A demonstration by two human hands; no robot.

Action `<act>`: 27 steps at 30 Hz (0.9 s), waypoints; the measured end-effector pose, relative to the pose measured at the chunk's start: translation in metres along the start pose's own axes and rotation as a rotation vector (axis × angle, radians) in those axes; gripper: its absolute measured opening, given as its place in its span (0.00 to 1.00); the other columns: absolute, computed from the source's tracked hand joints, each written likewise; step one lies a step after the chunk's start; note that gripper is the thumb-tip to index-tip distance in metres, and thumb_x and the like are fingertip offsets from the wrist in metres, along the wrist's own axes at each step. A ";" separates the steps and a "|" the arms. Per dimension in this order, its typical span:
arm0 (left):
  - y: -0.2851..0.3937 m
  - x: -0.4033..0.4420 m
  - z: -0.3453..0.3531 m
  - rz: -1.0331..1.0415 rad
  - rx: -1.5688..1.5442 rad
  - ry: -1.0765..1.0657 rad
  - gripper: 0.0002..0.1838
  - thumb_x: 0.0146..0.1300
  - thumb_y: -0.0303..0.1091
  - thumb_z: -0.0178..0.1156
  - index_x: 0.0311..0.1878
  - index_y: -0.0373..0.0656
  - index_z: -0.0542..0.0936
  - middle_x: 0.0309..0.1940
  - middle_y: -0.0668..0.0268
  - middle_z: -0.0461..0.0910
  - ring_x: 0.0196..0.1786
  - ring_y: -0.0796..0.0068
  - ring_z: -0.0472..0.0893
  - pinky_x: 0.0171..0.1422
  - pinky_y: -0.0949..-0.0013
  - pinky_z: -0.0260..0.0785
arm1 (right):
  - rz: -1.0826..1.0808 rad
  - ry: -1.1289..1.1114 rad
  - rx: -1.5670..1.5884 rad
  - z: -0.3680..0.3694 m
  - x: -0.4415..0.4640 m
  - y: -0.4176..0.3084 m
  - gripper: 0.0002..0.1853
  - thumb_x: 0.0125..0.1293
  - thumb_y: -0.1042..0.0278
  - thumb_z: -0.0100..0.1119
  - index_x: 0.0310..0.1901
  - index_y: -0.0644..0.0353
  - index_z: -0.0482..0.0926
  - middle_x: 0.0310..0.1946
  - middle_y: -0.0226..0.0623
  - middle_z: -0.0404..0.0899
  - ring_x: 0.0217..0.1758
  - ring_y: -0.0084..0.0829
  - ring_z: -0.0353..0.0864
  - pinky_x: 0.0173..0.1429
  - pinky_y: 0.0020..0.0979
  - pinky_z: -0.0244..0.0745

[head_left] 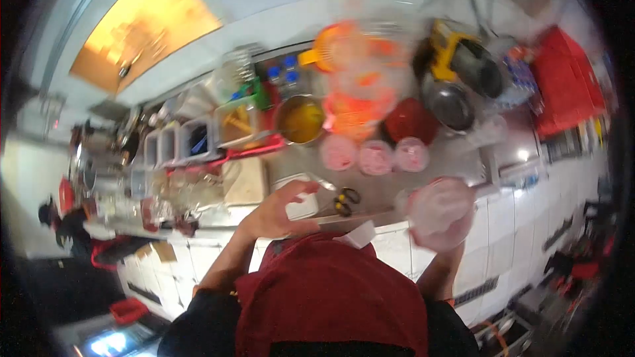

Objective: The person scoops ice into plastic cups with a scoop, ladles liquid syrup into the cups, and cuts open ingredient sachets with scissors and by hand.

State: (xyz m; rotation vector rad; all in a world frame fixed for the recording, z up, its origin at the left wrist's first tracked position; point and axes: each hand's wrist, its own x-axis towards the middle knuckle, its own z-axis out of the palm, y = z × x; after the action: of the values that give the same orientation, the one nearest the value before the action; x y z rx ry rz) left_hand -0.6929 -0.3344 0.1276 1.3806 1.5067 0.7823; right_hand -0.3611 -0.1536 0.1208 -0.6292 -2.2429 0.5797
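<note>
My left hand (281, 211) is raised over the counter's front edge, its thumb and fingers apart with nothing between them. Just beyond it lies a white rectangular lid or tray (301, 201), and scissors (345, 201) with black and yellow handles rest to its right. Held up at the right is a round clear plastic tub (442, 215), pinkish and blurred by motion. My right hand (451, 256) grips it from below, mostly hidden behind it. Several similar tubs stand on the steel counter, among them a pink-filled tub (375, 157) in the middle of a row.
A steel pot (301, 119) with yellow liquid stands behind the tubs, beside orange plastic bags (357, 109). A dark pan (450, 104) and a red crate (567, 82) are at the right. Grey bins (195, 139) and a cutting board (245, 182) sit at the left. A person (69, 225) is far left.
</note>
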 end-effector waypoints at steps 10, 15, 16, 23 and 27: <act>-0.108 -0.218 -0.127 0.303 -0.276 0.387 0.53 0.36 0.37 0.82 0.67 0.40 0.62 0.61 0.61 0.70 0.63 0.66 0.71 0.69 0.61 0.64 | -0.388 -0.708 0.511 0.282 0.166 -0.264 0.55 0.41 0.41 0.79 0.68 0.57 0.59 0.64 0.45 0.61 0.65 0.42 0.65 0.65 0.42 0.62; -0.155 -0.307 -0.159 0.155 -0.660 0.773 0.57 0.35 0.51 0.83 0.67 0.37 0.64 0.60 0.60 0.72 0.63 0.68 0.72 0.69 0.60 0.63 | 0.225 -0.569 0.480 0.460 0.211 -0.238 0.44 0.49 0.50 0.78 0.64 0.59 0.65 0.40 0.36 0.74 0.41 0.32 0.76 0.45 0.34 0.73; -0.160 -0.316 -0.167 0.170 -0.602 0.853 0.55 0.36 0.47 0.82 0.67 0.37 0.63 0.59 0.60 0.72 0.63 0.68 0.72 0.69 0.60 0.63 | 0.223 -0.580 0.476 0.469 0.224 -0.268 0.44 0.49 0.50 0.78 0.64 0.59 0.65 0.40 0.36 0.74 0.41 0.32 0.76 0.45 0.34 0.73; -0.190 -0.340 -0.244 0.060 -0.443 0.982 0.45 0.41 0.33 0.75 0.65 0.36 0.66 0.57 0.60 0.73 0.62 0.68 0.73 0.67 0.64 0.64 | -0.494 -0.769 0.221 0.580 0.231 -0.326 0.15 0.61 0.58 0.63 0.42 0.59 0.77 0.27 0.44 0.78 0.32 0.49 0.80 0.35 0.44 0.73; -0.208 -0.345 -0.273 0.067 -0.388 0.928 0.45 0.41 0.35 0.76 0.66 0.37 0.67 0.58 0.59 0.73 0.62 0.68 0.73 0.67 0.64 0.64 | -0.517 -0.649 -0.028 0.593 0.248 -0.342 0.07 0.61 0.63 0.57 0.33 0.56 0.74 0.29 0.43 0.78 0.32 0.48 0.81 0.33 0.46 0.75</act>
State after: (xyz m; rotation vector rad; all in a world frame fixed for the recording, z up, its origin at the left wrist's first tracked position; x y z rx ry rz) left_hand -1.0426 -0.6723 0.1134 0.7832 1.8289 1.8101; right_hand -1.0437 -0.4016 0.0666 0.1796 -2.8665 0.5301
